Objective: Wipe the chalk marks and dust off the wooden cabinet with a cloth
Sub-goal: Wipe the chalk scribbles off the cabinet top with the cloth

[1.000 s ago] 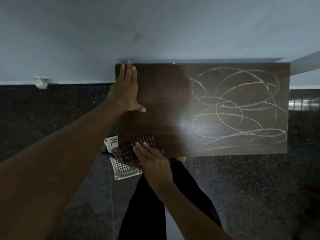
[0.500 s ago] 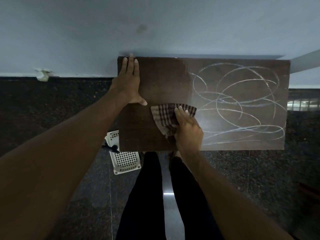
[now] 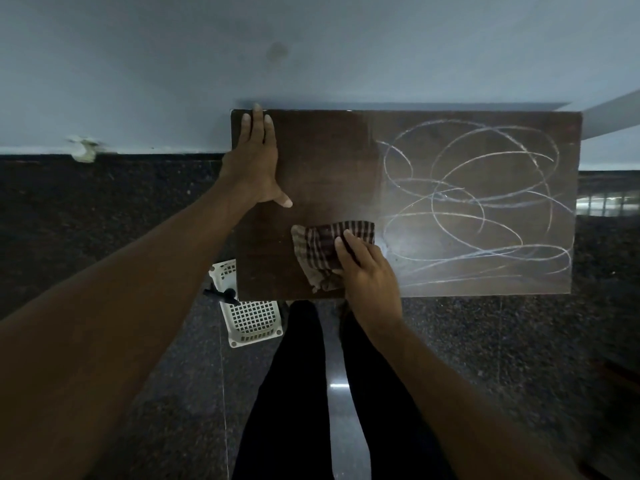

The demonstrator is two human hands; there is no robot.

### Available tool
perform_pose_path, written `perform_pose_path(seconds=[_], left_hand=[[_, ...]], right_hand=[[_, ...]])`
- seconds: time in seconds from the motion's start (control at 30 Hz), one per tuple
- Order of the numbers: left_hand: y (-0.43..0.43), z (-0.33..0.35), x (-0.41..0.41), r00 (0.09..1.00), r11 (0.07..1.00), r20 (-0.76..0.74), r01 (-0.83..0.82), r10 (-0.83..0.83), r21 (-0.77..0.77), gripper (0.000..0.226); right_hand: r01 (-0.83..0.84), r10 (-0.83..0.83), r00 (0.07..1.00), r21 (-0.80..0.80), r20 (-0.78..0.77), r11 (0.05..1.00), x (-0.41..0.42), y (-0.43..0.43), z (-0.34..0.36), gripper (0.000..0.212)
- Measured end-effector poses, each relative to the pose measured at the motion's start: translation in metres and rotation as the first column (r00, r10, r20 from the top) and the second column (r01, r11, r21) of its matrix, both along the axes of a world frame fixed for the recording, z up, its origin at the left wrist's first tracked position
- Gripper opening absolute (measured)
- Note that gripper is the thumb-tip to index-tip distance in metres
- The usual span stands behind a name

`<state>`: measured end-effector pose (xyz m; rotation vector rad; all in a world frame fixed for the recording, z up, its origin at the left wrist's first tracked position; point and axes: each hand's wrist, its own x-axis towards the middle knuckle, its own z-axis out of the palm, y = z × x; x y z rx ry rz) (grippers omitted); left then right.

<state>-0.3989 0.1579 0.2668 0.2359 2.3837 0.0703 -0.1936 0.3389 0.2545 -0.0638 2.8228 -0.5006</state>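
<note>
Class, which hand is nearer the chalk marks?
Right. The right hand presses the cloth just beside the chalk marks' left edge; the left hand lies flat at the cabinet's far left corner, away from them.

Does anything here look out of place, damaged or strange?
Only the white chalk scribbles covering the right half of the dark wooden cabinet top. A white plastic lattice basket sits on the floor, partly under its front left corner.

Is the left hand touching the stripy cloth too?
Apart. The head view shows bare wood of the cabinet between the left hand and the cloth; only the right hand presses it.
</note>
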Motion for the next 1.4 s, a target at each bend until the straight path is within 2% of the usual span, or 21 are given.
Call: perform_pose_path(seconds=[0.1, 0.2, 0.33, 0.47, 0.7, 0.8, 0.9, 1.03, 1.2, 1.4], left_hand=[[0.011, 0.006, -0.003, 1.0, 0.997, 0.002, 0.022, -0.022, -0.071, 0.153], [0.018, 0.009, -0.005, 0.999, 0.993, 0.021, 0.035, -0.033, -0.109, 0.153], [0.018, 0.006, -0.004, 0.999, 0.997, 0.042, 0.01, -0.007, -0.081, 0.152], [0.016, 0.005, -0.003, 0.999, 0.999, 0.048, -0.008, 0.01, -0.047, 0.154], [0.008, 0.004, -0.002, 1.0, 1.0, 0.029, 0.006, -0.006, -0.006, 0.15], [0.008, 0.005, -0.001, 0.999, 1.0, 0.037, 0.007, -0.007, -0.001, 0.149], [0.009, 0.004, 0.0, 0.999, 1.0, 0.04, 0.0, 0.0, -0.001, 0.149], [0.011, 0.006, 0.0, 0.998, 0.999, 0.055, -0.033, 0.032, 0.004, 0.148], [0.01, 0.008, 0.0, 0.998, 0.999, 0.056, -0.033, 0.032, 0.016, 0.149], [0.009, 0.006, 0.0, 0.998, 0.998, 0.051, -0.048, 0.046, 0.033, 0.151]], right_hand=[[-0.045, 0.045, 0.999, 0.017, 0.013, 0.999, -0.017, 0.013, 0.003, 0.061], [0.051, -0.053, 0.998, 0.066, 0.037, 0.997, -0.05, 0.022, 0.006, 0.063], [0.184, -0.192, 0.981, 0.166, 0.034, 0.969, -0.112, 0.02, 0.002, 0.06], [0.223, -0.235, 0.971, 0.192, 0.041, 0.956, -0.14, -0.003, -0.001, 0.054], [-0.02, 0.019, 1.0, 0.083, 0.011, 0.996, -0.082, -0.01, 0.004, 0.067], [-0.084, 0.084, 0.996, 0.025, -0.014, 0.996, -0.05, 0.009, 0.001, 0.067], [-0.102, 0.104, 0.993, 0.037, -0.056, 0.994, -0.05, 0.03, -0.001, 0.069], [0.009, -0.011, 1.0, 0.073, 0.021, 0.997, -0.092, 0.034, 0.002, 0.065], [0.178, -0.181, 0.983, 0.12, 0.013, 0.977, -0.17, 0.02, 0.006, 0.049], [0.22, -0.218, 0.975, 0.154, -0.033, 0.963, -0.203, -0.003, 0.005, 0.043]])
